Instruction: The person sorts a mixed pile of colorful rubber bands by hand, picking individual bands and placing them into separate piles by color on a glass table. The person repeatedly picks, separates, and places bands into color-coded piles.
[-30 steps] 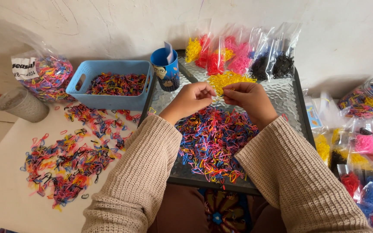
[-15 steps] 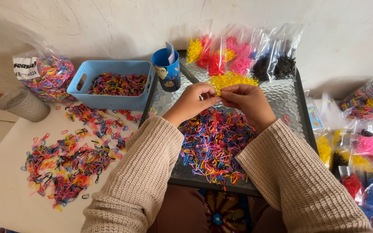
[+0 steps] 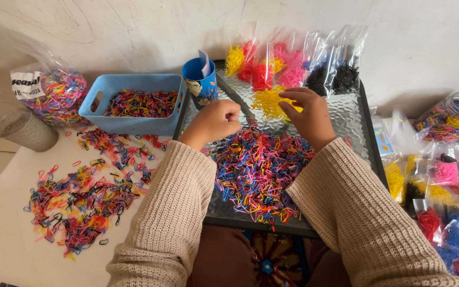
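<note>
Hovering above the mixed-colour elastic band pile [image 3: 258, 172] on the glass desk [image 3: 346, 119]: left hand [image 3: 214, 121] curled shut, contents not visible, right hand [image 3: 309, 114] pinching bands at the yellow band heap [image 3: 272, 102] just beyond that pile.

Both forearms angled inward toward 12 o'clock; left hand [image 3: 214, 121] curled, fingers pinched; right hand [image 3: 308, 116] arched, fingers bent down.
</note>
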